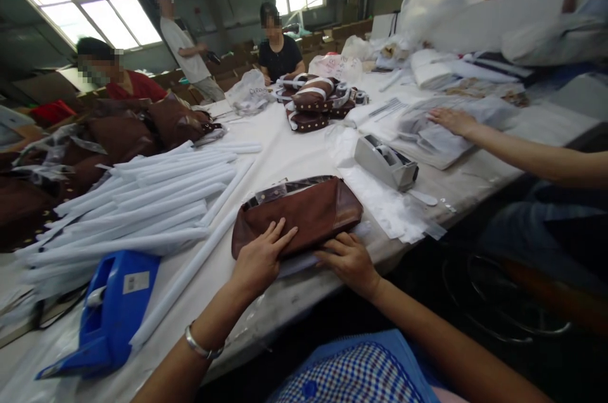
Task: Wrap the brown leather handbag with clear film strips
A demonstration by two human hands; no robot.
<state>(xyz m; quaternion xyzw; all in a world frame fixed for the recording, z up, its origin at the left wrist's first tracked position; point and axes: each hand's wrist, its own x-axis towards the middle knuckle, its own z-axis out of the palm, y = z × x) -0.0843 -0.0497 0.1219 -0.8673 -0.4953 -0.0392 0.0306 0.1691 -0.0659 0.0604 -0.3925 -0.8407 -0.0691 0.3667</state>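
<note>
A brown handbag [304,210] lies at the table's front edge, with clear wrapping and dark strips along its far top side. My left hand [261,257] rests on its near face, fingers stretched out and apart. At the bag's near lower edge, my right hand [351,262] is closed, its bent fingers and thumb against that edge. Thin whitish plastic shows beneath the bag near both hands. To the right are a grey tape dispenser [387,162] and white plastic sheets [384,197].
Long white rolls [166,197] and a blue tape dispenser [118,301] lie at left. Brown bags [123,130] are heaped behind the rolls; more bags [311,102] are stacked farther back. A co-worker's hand [451,121] presses plastic-wrapped material at right. Several people stand or sit beyond.
</note>
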